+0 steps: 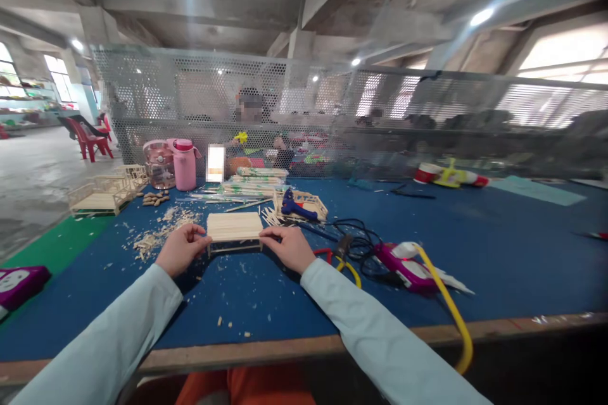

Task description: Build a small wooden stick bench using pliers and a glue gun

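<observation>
Between my two hands is a miniature table-like frame [234,226] made of pale wooden sticks, with a flat slatted top and thin legs below. My left hand [183,248] pinches it at the left front corner, thumb and forefinger together. At the opposite corner my right hand [289,247] grips the right side with its fingertips. Behind the right hand, a blue glue gun [298,206] rests on another small stick frame [316,202]. Loose sticks [273,216] lie just behind my right hand, and wood scraps [164,231] are strewn beyond the left.
Bundled sticks [256,185], a pink bottle [184,166] and a lit phone [215,163] stand toward the back, before a perforated metal screen [199,85]. Finished-looking stick frames [102,196] sit at left. Black cables, a purple power strip [408,269] and a yellow cord [449,300] occupy the right.
</observation>
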Demonstrator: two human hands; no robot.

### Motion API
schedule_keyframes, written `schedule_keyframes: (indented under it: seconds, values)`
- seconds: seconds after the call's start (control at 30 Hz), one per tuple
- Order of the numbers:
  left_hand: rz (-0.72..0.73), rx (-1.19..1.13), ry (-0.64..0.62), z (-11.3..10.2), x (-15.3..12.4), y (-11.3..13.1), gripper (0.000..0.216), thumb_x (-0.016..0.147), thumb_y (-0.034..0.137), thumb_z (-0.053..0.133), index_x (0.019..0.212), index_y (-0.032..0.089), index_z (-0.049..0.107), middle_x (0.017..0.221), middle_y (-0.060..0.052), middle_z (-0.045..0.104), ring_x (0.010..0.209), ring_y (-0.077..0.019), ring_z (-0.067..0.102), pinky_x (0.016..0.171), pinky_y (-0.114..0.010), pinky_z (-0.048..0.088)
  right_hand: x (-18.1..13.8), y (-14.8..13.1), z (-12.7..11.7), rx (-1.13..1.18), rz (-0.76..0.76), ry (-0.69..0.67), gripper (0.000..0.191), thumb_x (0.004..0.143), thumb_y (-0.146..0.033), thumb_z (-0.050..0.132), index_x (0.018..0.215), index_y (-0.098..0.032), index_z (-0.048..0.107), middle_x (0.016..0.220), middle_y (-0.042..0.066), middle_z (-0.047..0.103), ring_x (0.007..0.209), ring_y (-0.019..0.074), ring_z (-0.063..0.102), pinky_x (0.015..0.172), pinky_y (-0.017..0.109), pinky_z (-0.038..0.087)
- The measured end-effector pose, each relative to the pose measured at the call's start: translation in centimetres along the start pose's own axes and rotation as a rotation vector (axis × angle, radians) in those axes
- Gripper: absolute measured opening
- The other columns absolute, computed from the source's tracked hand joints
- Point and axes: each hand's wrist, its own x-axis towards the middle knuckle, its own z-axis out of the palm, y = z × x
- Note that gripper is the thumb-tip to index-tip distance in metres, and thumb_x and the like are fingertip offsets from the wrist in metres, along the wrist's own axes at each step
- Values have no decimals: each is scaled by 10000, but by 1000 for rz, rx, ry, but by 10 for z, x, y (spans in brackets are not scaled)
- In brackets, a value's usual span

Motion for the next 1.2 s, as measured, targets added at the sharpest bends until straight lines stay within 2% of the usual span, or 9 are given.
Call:
schedule_keyframes:
  seconds: [0.23,0.37,0.47,0.53,0.6,0.77,0.87,0.97,1.2]
  values:
    - [-42,11,-25,-4,0,2,305,501,389,736,576,175,534,411,55,509,398,-99,461,454,-243,360,2,-1,1,17,16,-15,113,737,-235,616,755,-201,721,764,24,733,687,169,674,698,269,509]
    - [-110,31,-48,-5,1,-1,239,619,331,719,636,151,563,477,47,531,450,-103,496,505,-253,416,3,0,1,13,9,-24,120,738,-239,611,761,-201,722,774,25,734,702,173,675,708,273,508]
    - [-197,47,-72,-9,3,-1,242,789,316,604,937,125,596,849,-39,636,720,-151,602,663,-323,501,3,1,1,8,5,-30,125,742,-243,608,761,-194,722,770,29,734,694,174,674,699,273,508]
    - [-244,46,-62,-14,5,-1,317,847,319,533,1117,152,536,1100,-79,581,913,-188,591,766,-394,505,3,1,1,6,3,-34,126,743,-239,605,764,-194,721,768,27,734,693,174,674,695,272,508]
    - [-265,51,-24,-19,6,-1,348,855,327,520,1164,168,509,1167,-85,549,973,-203,574,800,-420,496,3,2,1,5,0,-36,125,743,-237,603,765,-198,719,767,24,733,697,174,674,698,273,507]
    - [-256,136,-10,-22,5,-1,327,852,327,524,1132,158,527,1125,-77,570,938,-193,585,780,-404,502,3,1,1,7,-6,-33,121,739,-238,605,759,-199,718,764,22,733,698,174,672,701,273,506]
    - [-212,177,-37,-15,2,-2,300,802,416,559,848,129,633,793,-28,650,672,-147,602,618,-298,495,3,1,1,7,-5,-31,120,738,-234,604,755,-203,719,760,19,733,683,172,671,690,271,507]
    - [-157,186,-34,-8,-1,-2,345,644,487,666,557,157,614,491,17,588,456,-118,518,476,-244,416,2,0,1,5,-3,-27,121,741,-233,605,754,-199,720,773,21,733,690,170,671,698,269,506]
    - [-121,171,-23,-5,1,-5,312,560,456,722,509,169,609,454,25,577,411,-100,472,445,-228,371,2,0,1,5,-3,-22,111,745,-225,612,760,-199,720,780,18,733,700,161,671,700,253,501]
